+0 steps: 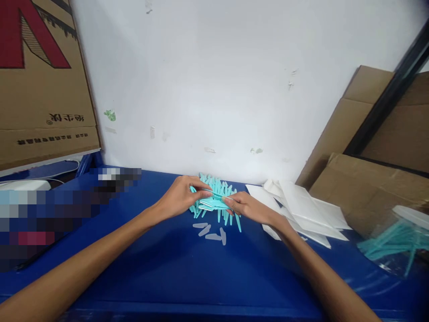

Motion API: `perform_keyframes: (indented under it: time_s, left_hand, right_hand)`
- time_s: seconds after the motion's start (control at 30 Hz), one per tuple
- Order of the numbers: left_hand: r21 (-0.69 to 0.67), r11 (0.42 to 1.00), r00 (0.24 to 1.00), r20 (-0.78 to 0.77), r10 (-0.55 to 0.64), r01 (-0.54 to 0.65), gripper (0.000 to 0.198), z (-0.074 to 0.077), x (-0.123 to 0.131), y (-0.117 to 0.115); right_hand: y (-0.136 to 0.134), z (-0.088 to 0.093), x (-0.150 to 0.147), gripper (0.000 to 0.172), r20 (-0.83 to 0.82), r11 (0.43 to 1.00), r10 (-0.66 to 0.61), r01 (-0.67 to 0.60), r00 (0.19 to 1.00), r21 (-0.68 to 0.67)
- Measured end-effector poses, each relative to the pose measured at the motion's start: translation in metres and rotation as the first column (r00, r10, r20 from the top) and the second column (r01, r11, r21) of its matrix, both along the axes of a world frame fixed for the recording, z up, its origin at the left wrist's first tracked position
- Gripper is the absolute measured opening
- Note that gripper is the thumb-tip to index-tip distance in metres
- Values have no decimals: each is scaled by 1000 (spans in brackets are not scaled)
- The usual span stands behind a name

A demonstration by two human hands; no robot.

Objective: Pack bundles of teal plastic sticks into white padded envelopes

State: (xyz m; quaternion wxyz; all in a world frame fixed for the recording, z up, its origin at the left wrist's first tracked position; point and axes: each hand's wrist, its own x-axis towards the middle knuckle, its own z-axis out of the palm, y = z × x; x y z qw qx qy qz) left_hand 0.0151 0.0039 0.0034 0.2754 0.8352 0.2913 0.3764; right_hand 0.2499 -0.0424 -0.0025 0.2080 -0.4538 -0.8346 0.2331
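My right hand (243, 205) is closed around a few turquoise eyebrow razors (216, 204), their pale blade ends pointing left. My left hand (184, 197) pinches the end of one of these razors between thumb and fingertips, so both hands meet over the bundle. Just behind and beneath them, a pile of turquoise eyebrow razors (214, 182) lies on the blue table (187, 277). Several small translucent blade caps (213, 236) are scattered on the table in front of my hands. My fingers partly hide the held razors.
White paper sheets or envelopes (298, 205) lie to the right. Beyond them stands a clear tub (395, 241) with more turquoise sticks inside. Cardboard (385, 192) leans at the right, and a large printed carton (43, 98) stands at the left. A white wall (208, 89) rises behind.
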Motion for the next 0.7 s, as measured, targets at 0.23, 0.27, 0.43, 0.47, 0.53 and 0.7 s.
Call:
perform_keyframes:
  time_s: [0.23, 0.27, 0.43, 0.47, 0.53, 0.7]
  left_hand:
    - [-182, 983, 999, 45, -25, 33, 28, 6, -6, 11]
    - [-169, 986, 999, 52, 15, -6, 26, 9, -10, 14]
    - [-138, 979, 987, 27, 159, -153, 27, 20, -22, 23]
    - [-132, 983, 992, -4, 130, -129, 27, 19, -21, 21]
    - [-121, 992, 996, -88, 8, -19, 25, 14, -15, 14]
    - [-135, 973, 940, -266, -216, 185, 21, -5, 0, -7]
  right_hand:
    - [2, 5, 10, 62, 66, 999, -24, 22, 998, 28]
    - [3, 5, 16, 62, 78, 998, -53, 51, 996, 36]
    - [7, 10, 49, 61, 85, 956, -283, 274, 955, 101]
    - [8, 11, 53, 61, 79, 942, -321, 310, 944, 124]
    - [9, 11, 56, 61, 86, 911, -389, 370, 917, 181]
    - [11, 9, 53, 60, 194, 832, -536, 476, 821, 284]
